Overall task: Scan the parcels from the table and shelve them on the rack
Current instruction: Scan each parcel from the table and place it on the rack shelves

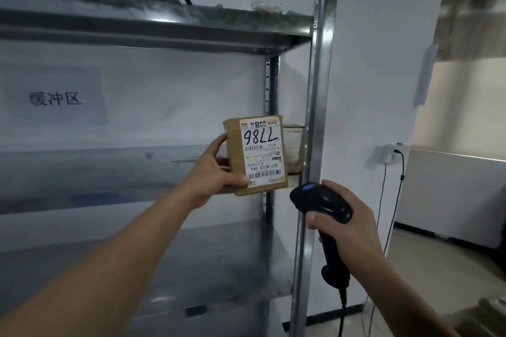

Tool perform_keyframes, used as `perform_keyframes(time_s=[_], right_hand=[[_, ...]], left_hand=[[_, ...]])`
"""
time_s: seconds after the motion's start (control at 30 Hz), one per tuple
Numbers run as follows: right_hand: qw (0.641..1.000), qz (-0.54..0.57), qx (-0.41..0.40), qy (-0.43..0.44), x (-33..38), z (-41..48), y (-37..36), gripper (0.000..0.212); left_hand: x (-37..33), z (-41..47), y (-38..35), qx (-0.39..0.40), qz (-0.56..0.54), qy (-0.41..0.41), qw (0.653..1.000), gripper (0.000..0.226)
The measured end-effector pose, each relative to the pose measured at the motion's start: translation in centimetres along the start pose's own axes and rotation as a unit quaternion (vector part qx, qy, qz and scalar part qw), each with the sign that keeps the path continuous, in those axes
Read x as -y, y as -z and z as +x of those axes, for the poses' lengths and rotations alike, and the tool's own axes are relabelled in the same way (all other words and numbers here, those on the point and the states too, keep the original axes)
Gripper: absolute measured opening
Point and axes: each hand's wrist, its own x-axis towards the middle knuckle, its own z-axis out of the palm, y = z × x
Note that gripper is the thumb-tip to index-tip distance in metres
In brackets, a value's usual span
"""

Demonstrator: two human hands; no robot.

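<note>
Brown parcel; rack prob. grey

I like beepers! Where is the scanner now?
In the head view the black scanner sits right of centre, gripped by the right hand, just below the brown parcel the left hand holds by the rack upright.

paper sign on wall | socket, black cable plugged in

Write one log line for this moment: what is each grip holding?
left grip: holds brown parcel at rack shelf | right grip: holds black scanner | second parcel: on shelf behind
</note>
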Motion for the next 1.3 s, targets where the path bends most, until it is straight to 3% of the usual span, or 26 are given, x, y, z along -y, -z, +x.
perform_keyframes(time_s=[0.4, 0.53, 0.7, 1.1, 1.3], right_hand=[[0.999, -0.001, -0.041, 0.017, 1.7, 4.4, -8.3, 0.082], [0.998, -0.009, -0.055, 0.002, 1.8, 4.6, -8.7, 0.081], [0.998, -0.037, -0.054, -0.004, 1.1, 4.4, -7.6, 0.054], [0.995, -0.072, -0.060, -0.023, -0.3, 4.0, -5.5, 0.053], [0.994, -0.079, -0.067, -0.032, -0.8, 3.8, -5.0, 0.055]], left_hand=[[0.6, 5.8, 7.5, -0.010, 0.016, -0.001, 1.000, 0.117], [1.3, 8.1, 6.6, 0.003, 0.038, 0.010, 0.999, 0.122], [3.1, 10.4, 4.8, 0.034, 0.091, 0.039, 0.995, 0.135], [5.2, 13.8, 1.5, 0.036, 0.093, 0.033, 0.994, 0.143], [5.2, 13.7, 1.2, 0.008, 0.104, 0.034, 0.994, 0.135]])
